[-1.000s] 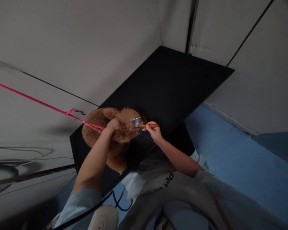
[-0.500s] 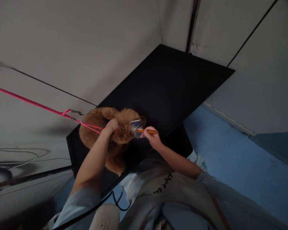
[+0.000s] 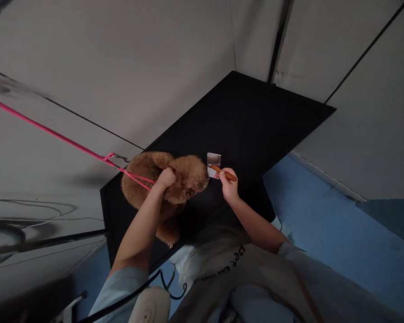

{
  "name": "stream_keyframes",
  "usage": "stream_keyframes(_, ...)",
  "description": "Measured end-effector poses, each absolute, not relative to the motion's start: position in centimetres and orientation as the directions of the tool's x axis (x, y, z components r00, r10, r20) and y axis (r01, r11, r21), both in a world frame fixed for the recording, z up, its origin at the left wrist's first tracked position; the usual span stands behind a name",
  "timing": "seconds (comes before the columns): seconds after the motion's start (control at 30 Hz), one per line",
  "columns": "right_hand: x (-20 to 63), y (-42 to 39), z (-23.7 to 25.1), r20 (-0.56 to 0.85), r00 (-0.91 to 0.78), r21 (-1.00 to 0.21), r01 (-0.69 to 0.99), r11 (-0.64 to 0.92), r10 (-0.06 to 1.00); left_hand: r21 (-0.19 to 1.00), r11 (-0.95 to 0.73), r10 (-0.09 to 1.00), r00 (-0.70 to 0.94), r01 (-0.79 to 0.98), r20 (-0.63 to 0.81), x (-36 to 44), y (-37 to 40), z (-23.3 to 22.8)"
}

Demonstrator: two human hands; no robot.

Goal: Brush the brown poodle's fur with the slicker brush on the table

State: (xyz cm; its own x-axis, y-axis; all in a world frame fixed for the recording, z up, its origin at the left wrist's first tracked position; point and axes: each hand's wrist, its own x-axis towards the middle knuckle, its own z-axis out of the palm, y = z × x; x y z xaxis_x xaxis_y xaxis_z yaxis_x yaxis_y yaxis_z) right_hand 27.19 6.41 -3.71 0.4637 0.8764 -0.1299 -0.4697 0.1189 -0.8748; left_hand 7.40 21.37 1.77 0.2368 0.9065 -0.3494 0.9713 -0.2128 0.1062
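Two sets of fingers clamp: left hand [image 3: 168, 176] on the brown dog [image 3: 191, 171], right hand [image 3: 228, 180] on the brush [image 3: 214, 159] just beside the dog; light strokes should suit.

Just off centre toward eight o'clock, the fingertips of the left hand [image 3: 167, 176] are lost in the fur of the brown animal [image 3: 191, 172], while at four o'clock the right hand [image 3: 229, 183] holds a flat-headed tool [image 3: 214, 159] whose underside is hidden. Between nine and ten o'clock the edge cuts off the pink strap [image 3: 54, 132], near seven the white device [image 3: 151, 307]. Toward half past five, the apron lettering [image 3: 236, 256] is too small to read.
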Motion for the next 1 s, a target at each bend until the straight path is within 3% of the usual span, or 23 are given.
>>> stream_keyframes(0.03,26.9,6.4,-3.6,-0.096,0.426,-0.883,-0.453,0.120,0.900,0.115,-0.199,0.914,0.226,0.973,-0.338,7.4,21.2,1.5)
stream_keyframes(0.1,26.3,6.3,-3.3,-0.034,0.182,-0.889,-0.454,0.053,0.983,0.145,-0.177,0.924,0.215,0.973,-0.315,7.4,20.9,1.2)
stream_keyframes(0.17,26.1,6.6,-3.1,-0.035,0.032,-0.885,-0.465,-0.016,0.999,0.182,-0.171,0.929,0.220,0.968,-0.298,7.3,20.7,0.9)
stream_keyframes(0.23,26.6,7.0,-2.9,-0.075,0.175,-0.890,-0.456,0.014,0.982,0.234,-0.180,0.932,0.241,0.955,-0.269,7.3,20.6,0.8)
stream_keyframes(0.33,27.4,6.8,-2.3,-0.066,0.487,-0.927,-0.353,0.128,0.871,0.301,-0.184,0.938,0.259,0.936,-0.230,7.4,20.6,0.6)
stream_keyframes(0.4,26.9,6.1,-2.0,-0.026,0.419,-0.939,-0.322,0.122,0.908,0.325,-0.182,0.935,0.265,0.928,-0.235,7.6,20.7,0.6)
stream_keyframes(0.5,25.6,5.7,-2.3,-0.005,0.031,-0.929,-0.369,0.007,0.999,0.428,-0.099,0.931,0.235,0.899,-0.280,7.7,20.7,1.0)
stream_keyframes(0.53,25.6,6.0,-2.6,-0.019,-0.004,-0.920,-0.392,-0.019,1.000,0.480,-0.051,0.929,0.217,0.876,-0.298,7.7,20.7,1.2)
stream_keyframes(0.63,27.9,7.2,-3.1,-0.076,0.287,-0.907,-0.418,0.053,0.955,0.598,0.024,0.925,0.210,0.801,-0.318,7.5,20.5,1.9)
stream_keyframes(0.7,29.6,7.2,-2.8,-0.048,0.505,-0.923,-0.351,0.155,0.862,0.579,-0.025,0.919,0.246,0.815,-0.307,7.7,20.3,2.1)
stream_keyframes(0.77,29.8,6.1,-2.3,-0.003,0.564,-0.936,-0.293,0.196,0.825,0.492,-0.110,0.914,0.282,0.864,-0.291,8.1,20.1,2.0)
stream_keyframes(0.8,29.1,5.4,-2.1,0.010,0.501,-0.940,-0.291,0.179,0.865,0.434,-0.149,0.913,0.292,0.889,-0.285,8.4,20.0,2.0)
stream_keyframes(0.9,26.3,3.9,-2.2,0.008,0.095,-0.938,-0.345,0.041,0.995,0.276,-0.204,0.918,0.281,0.939,-0.278,9.0,19.9,1.7)
stream_keyframes(0.93,25.9,4.0,-2.5,-0.015,0.039,-0.926,-0.377,0.001,0.999,0.237,-0.211,0.921,0.274,0.948,-0.276,9.1,19.8,1.6)
stream_keyframes(1.0,26.4,4.8,-3.4,-0.094,0.168,-0.896,-0.444,-0.010,0.981,0.172,-0.238,0.925,0.277,0.956,-0.260,9.1,19.9,1.5)
